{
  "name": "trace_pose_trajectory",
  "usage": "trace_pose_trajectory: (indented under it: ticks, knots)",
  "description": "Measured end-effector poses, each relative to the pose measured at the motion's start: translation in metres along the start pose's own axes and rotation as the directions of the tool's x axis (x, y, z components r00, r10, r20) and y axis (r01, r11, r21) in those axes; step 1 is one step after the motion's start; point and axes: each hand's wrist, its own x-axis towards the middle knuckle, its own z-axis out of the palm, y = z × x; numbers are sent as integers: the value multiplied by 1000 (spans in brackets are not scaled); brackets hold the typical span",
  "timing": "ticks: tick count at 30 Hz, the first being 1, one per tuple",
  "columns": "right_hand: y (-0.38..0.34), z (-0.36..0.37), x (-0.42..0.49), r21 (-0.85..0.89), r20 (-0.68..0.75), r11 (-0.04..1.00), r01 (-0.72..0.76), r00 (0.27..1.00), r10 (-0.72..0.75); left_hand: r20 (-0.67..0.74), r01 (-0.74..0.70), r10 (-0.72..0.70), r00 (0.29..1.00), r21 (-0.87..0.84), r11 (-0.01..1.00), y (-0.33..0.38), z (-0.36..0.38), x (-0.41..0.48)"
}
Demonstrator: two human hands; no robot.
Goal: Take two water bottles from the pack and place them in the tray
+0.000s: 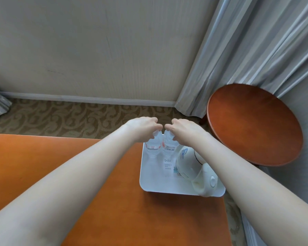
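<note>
Two clear plastic water bottles stand upright side by side at the far end of a white tray point(150, 185). My left hand point(142, 127) grips the top of the left bottle point(152, 148). My right hand point(183, 129) grips the top of the right bottle point(169, 148). Both caps are hidden under my fingers. The bottles' bases look to rest on the tray floor. The pack is not in view.
A white electric kettle point(190, 166) sits in the tray's right half, just under my right forearm. The tray lies on an orange wooden table point(60, 148) near its far right corner. A round wooden side table point(254, 125) stands to the right by grey curtains point(247, 41).
</note>
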Motion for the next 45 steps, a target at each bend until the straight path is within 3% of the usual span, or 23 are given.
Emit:
trace_pose_trajectory:
  ticks: [6, 12, 21, 37, 45]
  knots:
    - [-1, -1, -1, 109, -18, 987, -117, 993, 120, -178, 0, -2, 984, -7, 1000, 6, 8, -4]
    - [-4, 2, -2, 241, -50, 945, -222, 969, 241, -283, 192, -236, 929, -176, 966, 26, 19, 0]
    - [-10, 5, -2, 346, -88, 889, -301, 933, 350, -222, 343, -432, 874, -347, 873, 40, 13, 9]
    - [-15, 21, -2, 373, -126, 868, -329, 908, 399, -208, 363, -461, 862, -382, 850, 40, 23, 6]
    - [-6, 27, -11, 596, -20, 712, -371, 880, 475, -108, 363, -476, 873, -508, 781, 35, 24, 2]
